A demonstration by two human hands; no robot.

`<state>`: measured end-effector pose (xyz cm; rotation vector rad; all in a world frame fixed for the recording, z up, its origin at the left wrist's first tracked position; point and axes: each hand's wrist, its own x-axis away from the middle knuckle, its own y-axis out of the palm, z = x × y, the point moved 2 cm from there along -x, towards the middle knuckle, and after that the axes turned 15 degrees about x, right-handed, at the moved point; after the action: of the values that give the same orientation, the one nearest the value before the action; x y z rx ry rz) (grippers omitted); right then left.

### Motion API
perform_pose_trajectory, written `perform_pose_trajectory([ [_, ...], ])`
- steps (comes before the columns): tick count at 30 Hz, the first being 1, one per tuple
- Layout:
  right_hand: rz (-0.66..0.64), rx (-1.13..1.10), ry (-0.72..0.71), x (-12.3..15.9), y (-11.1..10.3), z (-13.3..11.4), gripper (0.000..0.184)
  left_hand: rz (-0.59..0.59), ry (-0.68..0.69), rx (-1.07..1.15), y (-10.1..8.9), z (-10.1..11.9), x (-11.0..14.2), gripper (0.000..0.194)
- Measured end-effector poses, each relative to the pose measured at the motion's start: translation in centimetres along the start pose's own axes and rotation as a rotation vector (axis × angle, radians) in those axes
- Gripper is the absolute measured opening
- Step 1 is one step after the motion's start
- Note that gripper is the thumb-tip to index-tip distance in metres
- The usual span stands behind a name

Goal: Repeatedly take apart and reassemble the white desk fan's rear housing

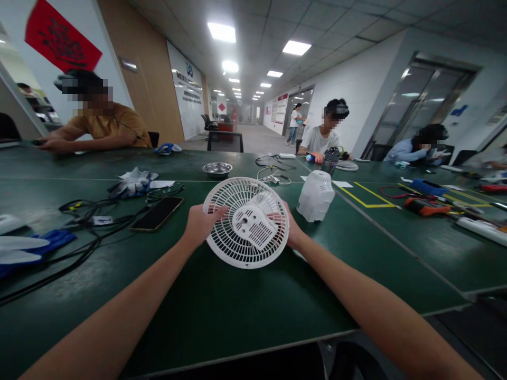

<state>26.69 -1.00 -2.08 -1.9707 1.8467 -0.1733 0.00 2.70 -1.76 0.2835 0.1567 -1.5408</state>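
Note:
A round white fan grille [245, 221] with a labelled centre plate is held up over the green table [222, 311], its back facing me. My left hand [200, 224] grips its left rim, fingers curled round the edge. My right hand [293, 232] holds the right rim, mostly hidden behind the grille. A white fan housing [316, 195] stands on the table just right of the grille.
A black phone [157, 213], tangled black cables [79, 227], gloves [132, 183] and a small metal bowl [217, 168] lie to the left and behind. Tools and a power strip [481, 228] sit at the right. Three other people sit at the far side.

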Motion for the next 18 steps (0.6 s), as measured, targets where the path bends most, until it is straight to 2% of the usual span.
perform_pose_trajectory([
  [2, 0.211, 0.324, -0.05, -0.4, -2.3, 0.3, 0.084, -0.012, -0.036, -0.023, 0.0, -0.2, 0.0, 0.029],
  [4, 0.366, 0.621, -0.071, -0.7, -4.5, 0.6, 0.08, -0.01, -0.07, -0.03, 0.0, -0.6, -0.2, 0.028],
  [7, 0.473, 0.877, -0.036, -1.1, -6.6, 1.3, 0.076, 0.007, -0.096, -0.015, -0.2, -1.3, -0.4, 0.029],
  [14, 0.39, 1.093, 0.144, -1.6, -6.4, 2.9, 0.066, 0.011, -0.111, -0.067, -0.7, -2.0, -1.1, 0.028],
  [16, 0.45, 1.104, 0.103, -1.5, -6.6, 2.4, 0.058, 0.009, -0.117, -0.073, -0.8, -2.1, -1.2, 0.031],
  [18, 0.588, 1.086, -0.007, -1.4, -7.4, 1.5, 0.048, 0.013, -0.132, -0.07, -0.9, -2.2, -1.3, 0.033],
])
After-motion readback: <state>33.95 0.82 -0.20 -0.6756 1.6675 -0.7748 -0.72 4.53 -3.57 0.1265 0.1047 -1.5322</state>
